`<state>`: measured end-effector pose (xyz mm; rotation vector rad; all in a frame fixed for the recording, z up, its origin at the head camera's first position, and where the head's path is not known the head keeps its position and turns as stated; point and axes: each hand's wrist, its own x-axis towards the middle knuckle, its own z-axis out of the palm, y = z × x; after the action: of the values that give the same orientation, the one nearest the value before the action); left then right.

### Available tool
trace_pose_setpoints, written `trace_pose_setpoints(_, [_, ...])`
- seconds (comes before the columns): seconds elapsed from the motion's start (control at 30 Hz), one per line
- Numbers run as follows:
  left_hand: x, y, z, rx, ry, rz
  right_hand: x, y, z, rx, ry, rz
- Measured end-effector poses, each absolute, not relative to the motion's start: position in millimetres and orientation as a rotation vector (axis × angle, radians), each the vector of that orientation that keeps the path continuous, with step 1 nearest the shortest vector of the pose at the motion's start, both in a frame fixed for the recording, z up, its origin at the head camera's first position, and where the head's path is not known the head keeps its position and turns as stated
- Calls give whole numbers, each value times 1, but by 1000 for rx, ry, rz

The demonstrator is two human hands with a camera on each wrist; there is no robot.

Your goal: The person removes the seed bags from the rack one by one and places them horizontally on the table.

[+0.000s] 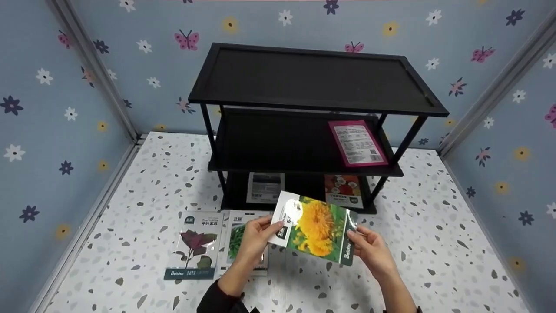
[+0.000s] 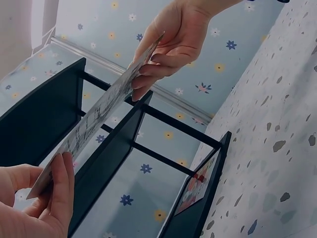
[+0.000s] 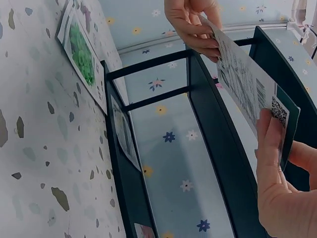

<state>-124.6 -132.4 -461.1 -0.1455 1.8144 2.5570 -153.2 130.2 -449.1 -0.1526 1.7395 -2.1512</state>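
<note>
Both hands hold a seed packet (image 1: pixel 319 226) with large yellow flowers on its front, tilted in front of the black shelf. My left hand (image 1: pixel 255 239) pinches its white end, thumb on the front. At the dark green end, my right hand (image 1: pixel 372 250) pinches it the same way. The left wrist view shows the packet (image 2: pixel 99 111) nearly edge-on between the left hand (image 2: pixel 44 198) and the right hand (image 2: pixel 173 44). From the right wrist, the packet's printed back (image 3: pixel 245 74) shows a square code near the right hand's fingers (image 3: pixel 270 134).
A three-tier black shelf (image 1: pixel 312 78) stands behind the hands. Its middle tier bears a pink-edged packet (image 1: pixel 358 143); the bottom tier bears a grey-printed packet (image 1: pixel 266 188) and an orange-flower packet (image 1: pixel 343 191). On the speckled surface lie a purple-leaf packet (image 1: pixel 195 245) and a green-leaf packet (image 1: pixel 236 239), partly behind the left forearm.
</note>
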Motion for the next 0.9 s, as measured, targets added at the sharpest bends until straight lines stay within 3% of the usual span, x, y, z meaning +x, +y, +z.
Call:
trace_pose_setpoints(0.23, [-128, -125, -467, -152, 1672, 2721, -156, 127, -468, -359, 1635, -2350])
trace_pose_setpoints(0.33, [-140, -116, -505, -15, 1658, 2849, -173, 135, -515, -412, 1626, -2447])
trace_pose_setpoints(0.47, [-168, -96, -582, 80, 1678, 2937, -197, 141, -580, -213, 1694, -2542])
trace_pose_setpoints(0.57, [-177, -79, -606, 85, 1688, 2987, -199, 134, -595, -108, 1664, -2635])
trace_pose_setpoints(0.7, [-167, -64, -588, 163, 1759, 3030, -197, 122, -597, -80, 1659, -2718])
trace_pose_setpoints(0.9, [-131, -63, -503, 117, 1777, 3063, -191, 111, -595, -60, 1695, -2737])
